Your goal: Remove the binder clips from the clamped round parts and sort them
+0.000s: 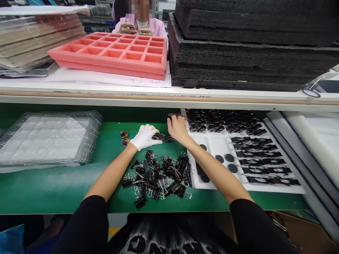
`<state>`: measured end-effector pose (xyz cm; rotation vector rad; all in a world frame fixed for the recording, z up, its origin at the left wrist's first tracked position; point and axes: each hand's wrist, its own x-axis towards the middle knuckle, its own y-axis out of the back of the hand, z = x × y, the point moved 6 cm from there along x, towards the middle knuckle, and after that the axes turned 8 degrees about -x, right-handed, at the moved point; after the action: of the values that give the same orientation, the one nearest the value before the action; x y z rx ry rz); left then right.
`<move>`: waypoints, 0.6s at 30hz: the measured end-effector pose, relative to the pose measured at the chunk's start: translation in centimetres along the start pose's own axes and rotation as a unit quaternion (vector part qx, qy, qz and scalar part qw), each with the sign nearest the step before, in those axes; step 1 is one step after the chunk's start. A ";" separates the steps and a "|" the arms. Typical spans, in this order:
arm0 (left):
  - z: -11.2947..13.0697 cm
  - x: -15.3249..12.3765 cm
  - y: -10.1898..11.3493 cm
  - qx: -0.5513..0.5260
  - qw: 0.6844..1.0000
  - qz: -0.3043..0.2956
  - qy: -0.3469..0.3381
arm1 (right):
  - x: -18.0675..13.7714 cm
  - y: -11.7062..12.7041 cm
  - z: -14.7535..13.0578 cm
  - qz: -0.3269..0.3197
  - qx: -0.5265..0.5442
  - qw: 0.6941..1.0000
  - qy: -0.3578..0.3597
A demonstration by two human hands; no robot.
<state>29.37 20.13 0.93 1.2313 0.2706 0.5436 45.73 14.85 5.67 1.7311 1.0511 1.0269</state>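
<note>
My left hand (145, 137), in a white glove, is closed with thumb and fingertips on a small black disc (161, 136). A dark clip-like piece seems to be at the same spot, but its detail is too small to tell. Just to the right, my bare right hand (178, 126) has its fingers apart, near a black binder clip (169, 138) and the left edge of the white foam tray (224, 141). Below both hands lies a loose pile of black binder clips (161, 176). Two round pieces with orange and black faces (124, 134) rest left of the glove.
Rows of clipped black parts (261, 155) and several black discs (229, 157) lie on the foam tray. Stacked clear plastic trays (50, 137) stand left. Overhead, a shelf edge (148, 97) carries red foam trays (111, 53) and black foam sheets (246, 60). A person (159, 28) sits opposite.
</note>
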 end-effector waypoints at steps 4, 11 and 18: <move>0.1 0.0 0.1 0.005 1.000 0.000 0.007 | 1.1 -2.9 -1.5 -0.009 -0.052 0.998 0.023; 0.2 -0.1 -0.1 0.002 1.000 -0.006 0.000 | 0.7 -5.4 1.3 -0.051 0.003 0.997 -0.054; 0.6 0.0 -0.2 -0.005 1.000 -0.013 -0.016 | 0.5 -5.8 3.1 -0.073 0.080 0.987 -0.121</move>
<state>29.72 19.62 0.93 1.2233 0.2565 0.5020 47.41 16.27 -0.57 1.8235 1.1088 0.6375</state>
